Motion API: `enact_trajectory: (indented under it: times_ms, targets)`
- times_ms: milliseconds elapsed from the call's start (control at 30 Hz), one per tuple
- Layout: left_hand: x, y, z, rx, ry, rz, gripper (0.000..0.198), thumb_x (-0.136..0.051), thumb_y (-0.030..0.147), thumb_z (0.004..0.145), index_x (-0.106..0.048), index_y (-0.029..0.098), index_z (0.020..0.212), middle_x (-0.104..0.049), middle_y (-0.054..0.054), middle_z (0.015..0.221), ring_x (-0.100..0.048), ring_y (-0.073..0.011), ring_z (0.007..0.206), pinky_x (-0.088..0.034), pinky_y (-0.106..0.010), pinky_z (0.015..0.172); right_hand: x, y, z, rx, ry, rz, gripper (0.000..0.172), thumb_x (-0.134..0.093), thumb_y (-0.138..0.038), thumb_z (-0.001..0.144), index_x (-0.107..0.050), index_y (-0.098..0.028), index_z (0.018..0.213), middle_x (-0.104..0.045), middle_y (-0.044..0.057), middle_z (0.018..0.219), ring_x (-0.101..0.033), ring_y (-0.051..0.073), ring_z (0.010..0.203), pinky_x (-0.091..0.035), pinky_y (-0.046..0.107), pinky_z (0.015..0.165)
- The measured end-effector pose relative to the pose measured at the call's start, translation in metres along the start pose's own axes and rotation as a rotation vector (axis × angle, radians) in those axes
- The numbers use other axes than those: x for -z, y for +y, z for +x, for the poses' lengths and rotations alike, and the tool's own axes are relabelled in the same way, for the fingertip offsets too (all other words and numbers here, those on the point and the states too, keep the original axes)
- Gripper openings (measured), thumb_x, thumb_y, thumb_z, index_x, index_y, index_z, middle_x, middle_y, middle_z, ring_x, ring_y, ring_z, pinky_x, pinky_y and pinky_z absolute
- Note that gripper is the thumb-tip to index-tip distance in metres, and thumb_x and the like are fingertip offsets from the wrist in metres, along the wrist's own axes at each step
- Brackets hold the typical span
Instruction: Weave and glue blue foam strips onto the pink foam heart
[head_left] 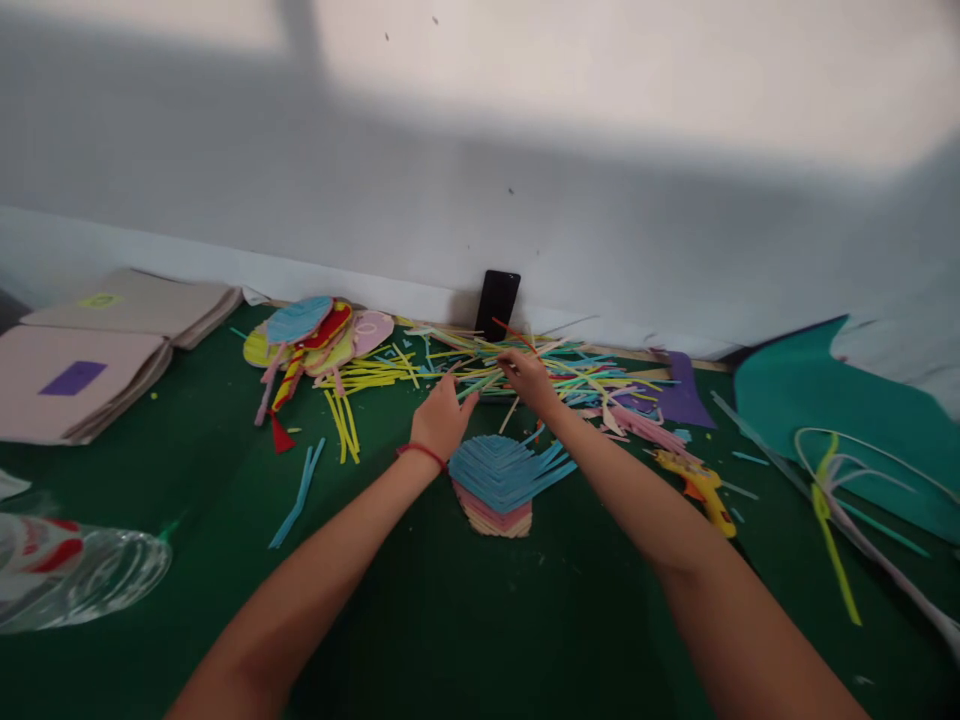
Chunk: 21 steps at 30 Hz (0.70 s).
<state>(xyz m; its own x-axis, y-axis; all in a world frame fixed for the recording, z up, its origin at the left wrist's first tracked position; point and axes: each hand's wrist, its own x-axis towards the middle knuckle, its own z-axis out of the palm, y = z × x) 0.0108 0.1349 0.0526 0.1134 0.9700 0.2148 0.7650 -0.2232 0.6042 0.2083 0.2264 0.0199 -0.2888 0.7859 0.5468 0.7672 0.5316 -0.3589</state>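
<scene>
A pile of thin coloured strips (615, 375) lies along the back of the green table. My left hand (442, 415) is at the pile's near left edge, thumb and fingers apart, with no object visible in it. To its right, my right hand (527, 380) reaches into the strips with its fingers pinched together; what they hold, if anything, is too small to make out. Just in front of both hands lies a rounded piece (491, 475) covered in blue, pink and cream strips, with loose blue strip ends fanning out on its right.
A black phone (498, 303) leans on the wall behind the pile. Decorated paper shapes (300, 322) and books (82, 385) lie left, above a clear bottle (82, 570). On the right are a yellow glue gun (697, 485) and a teal sheet (847, 430).
</scene>
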Motion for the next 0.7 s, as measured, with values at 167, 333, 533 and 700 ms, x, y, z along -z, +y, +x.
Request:
enact_trajectory:
  times_ms: [167,333,533,700]
  targets:
    - [-0.019,0.016,0.051,0.034,-0.116,0.073,0.033,-0.053,0.036,0.091,-0.056,0.015,0.116,-0.060,-0.010,0.114,-0.061,-0.0215,0.097,-0.052,-0.042,0.082,-0.003,-0.007,-0.005,0.003,0.020,0.043,0.021,-0.043,-0.023,0.091,-0.062,-0.019,0.096,-0.068,0.008,0.096,-0.063,0.018,0.090,-0.048,0.032,0.082]
    - [-0.030,0.020,0.065,0.001,-0.173,0.106,0.033,-0.055,0.034,0.091,-0.055,0.017,0.119,-0.057,-0.009,0.120,-0.059,-0.0209,0.101,-0.052,-0.042,0.084,-0.011,-0.007,-0.008,-0.019,0.036,0.065,0.022,-0.043,-0.021,0.091,-0.063,-0.018,0.098,-0.068,0.009,0.098,-0.063,0.018,0.092,-0.049,0.032,0.083]
    - [-0.028,0.016,0.067,-0.004,-0.161,0.137,0.034,-0.055,0.034,0.090,-0.054,0.017,0.119,-0.057,-0.009,0.120,-0.059,-0.0212,0.101,-0.052,-0.042,0.084,-0.022,0.000,-0.013,-0.035,0.004,0.092,0.022,-0.043,-0.023,0.092,-0.064,-0.019,0.101,-0.067,0.007,0.100,-0.062,0.018,0.096,-0.049,0.032,0.085]
    - [-0.010,0.025,0.057,0.026,-0.100,0.151,0.032,-0.055,0.034,0.091,-0.055,0.017,0.117,-0.058,-0.009,0.117,-0.060,-0.0203,0.099,-0.052,-0.041,0.083,-0.030,0.019,-0.011,-0.095,-0.025,0.099,0.027,-0.052,-0.033,0.092,-0.058,-0.017,0.112,-0.061,0.007,0.111,-0.060,0.018,0.097,-0.051,0.039,0.084]
